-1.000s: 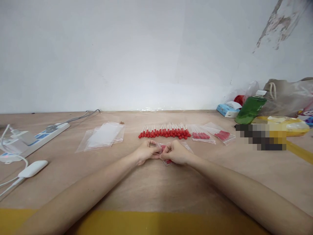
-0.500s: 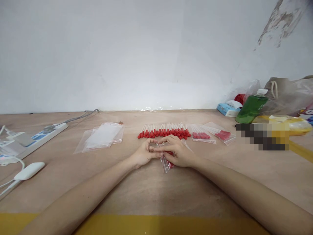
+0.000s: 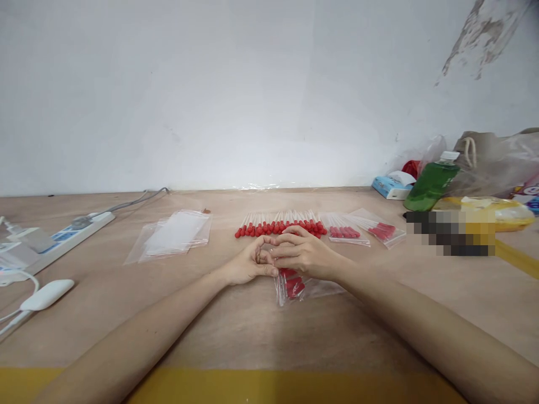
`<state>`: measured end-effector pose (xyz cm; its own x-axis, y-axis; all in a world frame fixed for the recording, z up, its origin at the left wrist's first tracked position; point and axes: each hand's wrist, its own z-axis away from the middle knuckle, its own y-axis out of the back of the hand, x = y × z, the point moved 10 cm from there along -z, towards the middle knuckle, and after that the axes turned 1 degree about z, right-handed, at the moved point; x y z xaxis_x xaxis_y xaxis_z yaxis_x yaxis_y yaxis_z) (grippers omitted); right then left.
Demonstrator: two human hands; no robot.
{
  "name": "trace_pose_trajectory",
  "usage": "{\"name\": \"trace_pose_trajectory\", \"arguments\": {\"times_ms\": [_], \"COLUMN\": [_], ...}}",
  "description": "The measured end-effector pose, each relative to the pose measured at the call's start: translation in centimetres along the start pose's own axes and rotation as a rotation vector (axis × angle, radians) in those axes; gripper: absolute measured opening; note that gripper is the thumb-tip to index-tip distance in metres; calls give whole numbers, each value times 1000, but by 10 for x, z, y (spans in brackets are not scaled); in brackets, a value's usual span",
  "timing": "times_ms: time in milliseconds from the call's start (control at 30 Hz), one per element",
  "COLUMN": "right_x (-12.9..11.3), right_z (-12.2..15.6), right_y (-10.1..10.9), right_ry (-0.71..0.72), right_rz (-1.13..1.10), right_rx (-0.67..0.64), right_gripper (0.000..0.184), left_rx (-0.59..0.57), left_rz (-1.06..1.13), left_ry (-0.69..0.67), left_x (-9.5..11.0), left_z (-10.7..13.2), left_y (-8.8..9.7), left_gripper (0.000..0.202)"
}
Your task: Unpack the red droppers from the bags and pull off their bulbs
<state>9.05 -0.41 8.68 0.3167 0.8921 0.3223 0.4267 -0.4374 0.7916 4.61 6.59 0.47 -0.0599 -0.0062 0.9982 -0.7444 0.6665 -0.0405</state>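
At the middle of the table a clear plastic bag [image 3: 293, 285] with red-tipped sticks in it lies tilted under my hands. My left hand [image 3: 251, 262] is closed at the bag's left edge, thumb along its side and fingers curled. From the right, my right hand [image 3: 309, 256] pinches the bag's upper part, its fingers meeting those of the left and hiding much of the bag. Just beyond my hands is a row of loose red-tipped white sticks [image 3: 280, 224]. Two filled bags, a nearer one [image 3: 347, 231] and a farther one [image 3: 382, 229], lie to its right.
A stack of flat clear bags [image 3: 174, 234] lies at left, with a power strip [image 3: 63, 244] and a white plug-like device [image 3: 50, 294] beyond it. At the right are a tissue pack [image 3: 391, 185], a green bottle [image 3: 432, 182] and a yellow package [image 3: 505, 216]. A wall stands behind.
The bag has turned and come lower, so more of its red tips show below my hands. My right hand has shifted slightly, its fingers now straighter over the bag.
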Motion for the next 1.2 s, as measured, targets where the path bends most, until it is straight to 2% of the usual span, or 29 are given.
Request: {"name": "trace_pose_trajectory", "arguments": {"times_ms": [267, 400, 533, 633, 700, 833, 900, 1033, 1100, 1200], "right_x": [9, 14, 16, 20, 25, 41, 41, 34, 32, 33], "right_z": [6, 12, 9, 7, 10, 38, 55, 78, 83, 83], "right_y": [-1, 5, 5, 7, 5, -1, -5, -13, -17, -22], "right_ry": [-139, -173, -183, -234, -310, -555, -621, -672, -678, -659], "right_rz": [-148, -219, -265, -319, -378, -432, -417, -406, -389, -352], "right_rx": [158, 252, 202, 188, 166, 118, 51, -96, -128, -149], "right_gripper": [24, 24, 24, 21, 19, 15, 16, 35, 44, 42], "left_rx": [30, 143, 286, 319, 345, 409, 457, 523, 493, 421], "left_rz": [145, 124, -226, -516, -619, -768, -826, -862, -851, -830], "left_ry": [35, 19, -87, -219, -245, -205, -197, -197, -205, -220], "left_x": [7, 8, 17, 28, 29, 26, 28, 33, 34, 34], "left_z": [7, 8, 10, 14, 17, 21, 22, 27, 27, 26], "left_y": [-2, 10, 29, 28, 28, 34, 37, 40, 37, 31], "left_gripper": [47, 44, 21, 14, 13, 7, 3, 12, 13, 18]}}
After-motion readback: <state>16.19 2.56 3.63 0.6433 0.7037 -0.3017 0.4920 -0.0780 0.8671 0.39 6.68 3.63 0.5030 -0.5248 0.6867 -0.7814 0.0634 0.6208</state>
